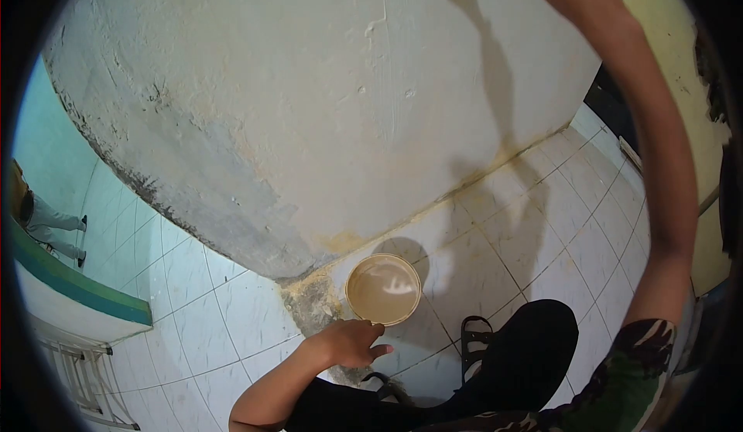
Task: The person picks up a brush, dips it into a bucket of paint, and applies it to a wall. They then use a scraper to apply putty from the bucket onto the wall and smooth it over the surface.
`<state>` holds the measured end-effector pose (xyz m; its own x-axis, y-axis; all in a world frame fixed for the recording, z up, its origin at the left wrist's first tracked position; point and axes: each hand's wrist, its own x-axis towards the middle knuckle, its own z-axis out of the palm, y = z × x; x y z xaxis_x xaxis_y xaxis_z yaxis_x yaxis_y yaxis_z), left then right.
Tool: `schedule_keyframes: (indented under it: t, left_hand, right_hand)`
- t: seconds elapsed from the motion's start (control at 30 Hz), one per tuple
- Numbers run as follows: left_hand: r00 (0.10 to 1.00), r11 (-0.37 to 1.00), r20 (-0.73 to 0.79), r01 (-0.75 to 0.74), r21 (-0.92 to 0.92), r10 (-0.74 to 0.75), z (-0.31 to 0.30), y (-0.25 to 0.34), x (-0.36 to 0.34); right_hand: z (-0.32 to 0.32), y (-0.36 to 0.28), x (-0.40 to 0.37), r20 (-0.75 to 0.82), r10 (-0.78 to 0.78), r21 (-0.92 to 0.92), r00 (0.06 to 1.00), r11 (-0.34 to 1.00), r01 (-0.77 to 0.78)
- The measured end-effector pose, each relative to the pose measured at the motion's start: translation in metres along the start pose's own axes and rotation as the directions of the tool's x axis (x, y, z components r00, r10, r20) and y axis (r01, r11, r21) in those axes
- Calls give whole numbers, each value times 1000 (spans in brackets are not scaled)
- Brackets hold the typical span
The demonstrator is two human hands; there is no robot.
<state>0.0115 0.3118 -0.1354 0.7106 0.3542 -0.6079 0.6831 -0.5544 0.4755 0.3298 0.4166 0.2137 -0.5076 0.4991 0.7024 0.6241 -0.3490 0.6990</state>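
My left hand [352, 343] hangs loosely above my left knee, holding nothing visible, with the thumb apart from the fingers. Its fingertips are right at the near rim of a round bucket [347, 277] in this view. Beige liquid [379, 297] with a bright reflection fills the bucket's opening. My right arm [665, 138] reaches up along the right side, and its hand is beyond the top edge. Before me rises a plastered wall [309, 107], rough and stained at its lower left, with the arm's shadow on it.
White floor tiles [495, 254] surround the bucket, with a broken cement patch [306, 300] at the wall's corner. My sandaled foot [474, 339] is right of the bucket. At left are another person's legs [54, 227], a green-edged ledge [93, 281] and a metal rack [85, 378].
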Motion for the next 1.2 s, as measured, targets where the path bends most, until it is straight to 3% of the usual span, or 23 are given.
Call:
schedule_keyframes:
  t: [0.1, 0.2, 0.27, 0.3, 0.37, 0.4, 0.47, 0.53, 0.6, 0.73, 0.8, 0.83, 0.9, 1.0, 1.07, 1.13, 1.2]
  left_hand:
    - [999, 1000, -41, -23, -12, 22, 4, -5, 2]
    - [999, 1000, -36, -7, -25, 6, 5, -6, 5]
    - [1000, 1000, -26, 9, -28, -10, 5, -8, 5]
    - [999, 999, -34, 14, -37, -15, 4, -8, 5]
    - [999, 999, -36, 25, -48, -26, 6, -10, 6]
    - [999, 999, -39, 26, -42, -28, 7, -13, 8]
    - [999, 999, -37, 26, -40, -28, 8, -14, 10]
    - [999, 999, -38, 24, -47, -26, 6, -15, 12]
    - [999, 998, -34, 27, -56, -29, 5, -14, 14]
    - [999, 998, -22, 36, -52, -37, 5, -13, 18]
    - [999, 998, -12, 43, -49, -44, 2, -10, 18]
    - [998, 997, -5, 57, -44, -57, 1, -9, 18]
    - [999, 998, -8, 51, -32, -51, 1, -7, 19]
    - [999, 999, -16, 38, -18, -38, 4, -6, 20]
    - [999, 999, -21, 27, -18, -28, 3, -3, 20]
    - [995, 997, 57, 77, -8, -76, -4, 3, 20]
    - [995, 997, 61, 78, -2, -78, -3, 4, 20]
  right_hand:
    - [12, -44, -32, -163, 247, 155, 955, 962, -223]
    - [25, -102, -62, -156, 325, 217, 933, 932, -289]
    - [42, -137, -79, -103, 433, 559, 896, 770, -308]
    - [45, -152, -85, -104, 437, 565, 894, 765, -308]
    - [49, -177, -97, 126, 487, 800, 864, 466, -379]
    - [54, -189, -106, 132, 488, 801, 863, 459, -383]
    - [60, -209, -126, -1, 463, 794, 886, 539, -281]
    - [53, -222, -152, 42, 419, 765, 907, 571, -299]
    - [53, -237, -189, 216, 294, 773, 931, 531, -347]
    - [57, -258, -256, 303, 168, 789, 938, 508, -346]
    - [56, -263, -277, 487, 9, 747, 873, 513, -422]
    - [55, -263, -282, 489, 9, 746, 872, 515, -423]
    - [54, -261, -289, 635, -135, 716, 760, 471, -515]
    - [71, -247, -274, 564, -170, 780, 808, 430, -454]
    - [75, -222, -237, 657, -156, 709, 737, 460, -535]
    - [103, -194, -207, 535, -118, 798, 837, 395, -454]
    - [80, -137, -137, 743, -270, 657, 612, 465, -593]
